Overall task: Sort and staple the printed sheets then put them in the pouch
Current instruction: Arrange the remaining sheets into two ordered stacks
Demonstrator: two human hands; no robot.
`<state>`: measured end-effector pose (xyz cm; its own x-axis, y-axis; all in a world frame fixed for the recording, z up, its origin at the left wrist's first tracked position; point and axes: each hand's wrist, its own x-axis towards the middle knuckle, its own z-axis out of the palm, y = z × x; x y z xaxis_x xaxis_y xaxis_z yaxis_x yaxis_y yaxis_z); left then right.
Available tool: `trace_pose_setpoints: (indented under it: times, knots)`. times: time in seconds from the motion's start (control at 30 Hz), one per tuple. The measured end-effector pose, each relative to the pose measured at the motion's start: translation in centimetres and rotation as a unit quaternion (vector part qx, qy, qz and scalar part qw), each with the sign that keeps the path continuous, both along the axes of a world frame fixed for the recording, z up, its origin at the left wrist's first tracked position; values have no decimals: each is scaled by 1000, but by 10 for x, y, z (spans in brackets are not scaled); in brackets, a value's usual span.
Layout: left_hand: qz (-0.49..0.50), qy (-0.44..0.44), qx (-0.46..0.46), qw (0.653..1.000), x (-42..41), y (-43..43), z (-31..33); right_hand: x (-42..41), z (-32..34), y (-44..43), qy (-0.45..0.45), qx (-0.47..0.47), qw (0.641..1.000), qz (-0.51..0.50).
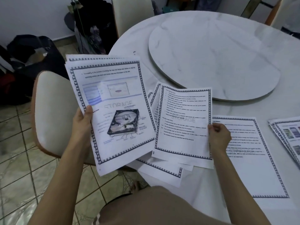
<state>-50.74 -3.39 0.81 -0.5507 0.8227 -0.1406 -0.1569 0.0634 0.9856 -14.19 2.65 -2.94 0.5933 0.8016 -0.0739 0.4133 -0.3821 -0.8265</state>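
Note:
My left hand [82, 120] grips the left edge of a small stack of printed sheets [113, 111], held up over the chair; the top page shows a hard-disk picture and a STORAGE watermark. My right hand [218, 135] pinches the right edge of a text sheet [183, 120], lifted above a loose pile of sheets [162, 169] at the table's near edge. One more bordered sheet [256, 159] lies flat on the table to the right. No stapler or pouch is in view.
The round white marble table [243, 103] carries a raised turntable [211, 54]. Another pile of printed sheets [289, 137] lies at the right edge. A cream chair [53, 114] stands to the left over a tiled floor; dark bags [32, 51] sit by the wall.

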Motion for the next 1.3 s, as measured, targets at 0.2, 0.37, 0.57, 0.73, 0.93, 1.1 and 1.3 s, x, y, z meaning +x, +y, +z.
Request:
trace_pose_setpoints:
  times: [0.2, 0.37, 0.57, 0.73, 0.93, 1.1, 1.3]
  knots:
    - [33, -43, 24, 998, -9, 3, 13, -2, 0, -2, -10, -2, 1000, 25]
    - [49, -48, 44, 997, -12, 7, 21, -1, -2, -3, -15, -5, 999, 49]
    - [27, -64, 56, 996, -11, 11, 20, -3, -2, -4, -20, -4, 998, 64]
    - [11, -88, 50, 995, 0, 13, 17, -6, 2, -7, -72, 28, 991, 106]
    - [14, -92, 73, 993, -1, 17, 29, -24, 11, -8, -69, 24, 972, 222]
    - [-10, -87, 43, 995, 12, 22, 23, -45, 23, -16, 90, 26, 958, 272]
    - [-110, -78, -7, 991, 52, 17, -5, -51, 42, -15, 295, -17, 914, 280]
